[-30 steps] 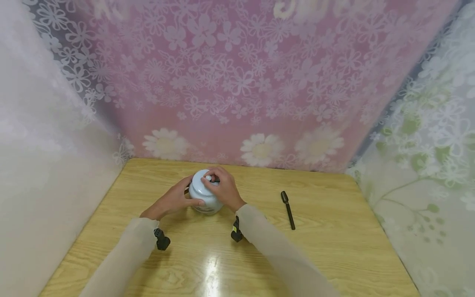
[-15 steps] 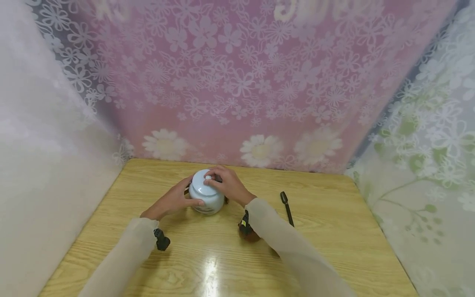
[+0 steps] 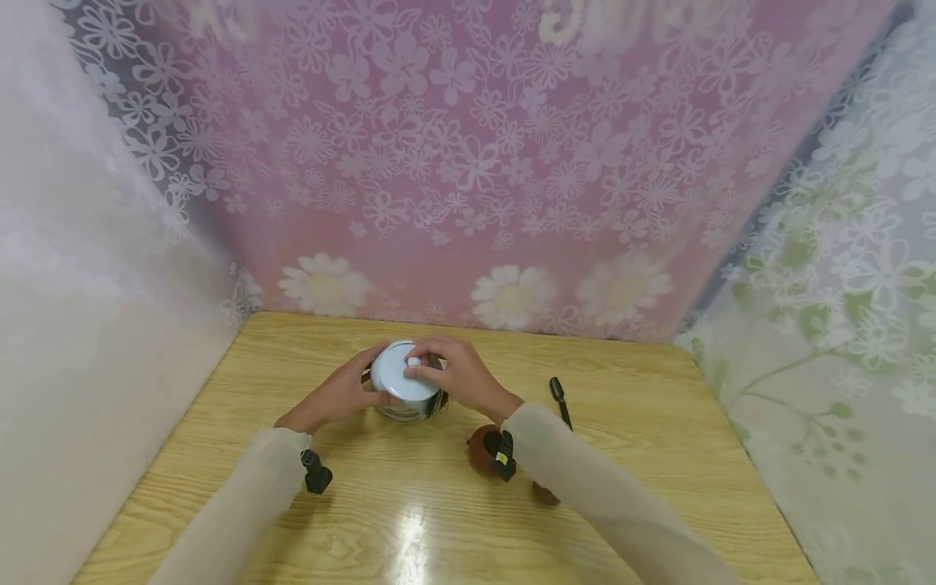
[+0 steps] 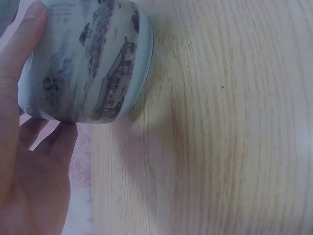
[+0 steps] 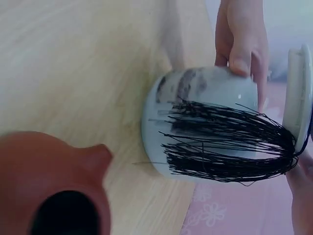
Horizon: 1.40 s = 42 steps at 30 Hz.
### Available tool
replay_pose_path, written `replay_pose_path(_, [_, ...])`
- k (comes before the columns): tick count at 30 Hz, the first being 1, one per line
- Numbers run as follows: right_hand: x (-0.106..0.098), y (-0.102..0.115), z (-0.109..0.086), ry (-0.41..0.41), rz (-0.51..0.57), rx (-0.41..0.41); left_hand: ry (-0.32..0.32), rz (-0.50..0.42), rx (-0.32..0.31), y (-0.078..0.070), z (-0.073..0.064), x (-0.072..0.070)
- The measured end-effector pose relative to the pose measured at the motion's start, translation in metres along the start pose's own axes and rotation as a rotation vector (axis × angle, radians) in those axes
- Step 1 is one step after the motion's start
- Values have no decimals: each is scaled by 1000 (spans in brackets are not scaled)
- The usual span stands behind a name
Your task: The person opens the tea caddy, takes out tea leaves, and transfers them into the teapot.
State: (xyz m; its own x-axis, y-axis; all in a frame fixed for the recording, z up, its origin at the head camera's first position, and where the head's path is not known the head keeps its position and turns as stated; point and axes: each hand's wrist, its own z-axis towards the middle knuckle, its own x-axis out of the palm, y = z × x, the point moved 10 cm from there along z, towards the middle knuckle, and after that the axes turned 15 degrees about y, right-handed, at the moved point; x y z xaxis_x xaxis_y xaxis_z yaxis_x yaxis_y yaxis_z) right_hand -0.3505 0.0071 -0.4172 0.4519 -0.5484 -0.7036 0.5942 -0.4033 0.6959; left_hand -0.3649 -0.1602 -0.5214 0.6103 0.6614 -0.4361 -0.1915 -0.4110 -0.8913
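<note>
A pale porcelain jar (image 4: 88, 63) with a dark painted landscape stands on the wooden table. My left hand (image 3: 340, 396) grips its side, thumb at the front and fingers behind. With thumb and fingers my right hand (image 3: 464, 378) pinches the round knob of the lid (image 3: 398, 374). In the right wrist view a gap separates the raised lid from the jar's mouth. A tassel of thin black strands (image 5: 234, 142) hangs beside the lid and overlaps the jar. The inside of the jar is hidden under the lid.
Below my right wrist sits a reddish-brown teapot (image 5: 44, 171) with a short spout and dark round opening. A small brown rounded piece (image 3: 544, 494) shows beside my right sleeve. Farther right lies a black spoon (image 3: 559, 398), partly covered by the sleeve.
The lid has come up off the jar and shifted slightly toward me. My right forearm has moved right, uncovering the teapot and tassel and covering the spoon's handle. My left hand stays put.
</note>
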Motion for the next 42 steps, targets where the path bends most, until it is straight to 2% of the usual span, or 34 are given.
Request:
replay_pose_path(8, [15, 9, -31, 60, 37, -11, -32, 37, -29, 6, 0, -5])
replay_pose_path(17, [57, 3, -51, 148, 23, 0, -42, 76, -5, 2, -2, -6])
replay_pose_path(29, [107, -4, -51, 166, 12, 33, -47, 88, 4, 0, -3, -5])
replay_pose_path(35, [120, -6, -49, 167, 8, 50, -48, 93, 21, -3, -2, -4])
replay_pose_path(42, [130, -12, -47, 182, -30, 60, -49, 88, 11, -3, 0, -4])
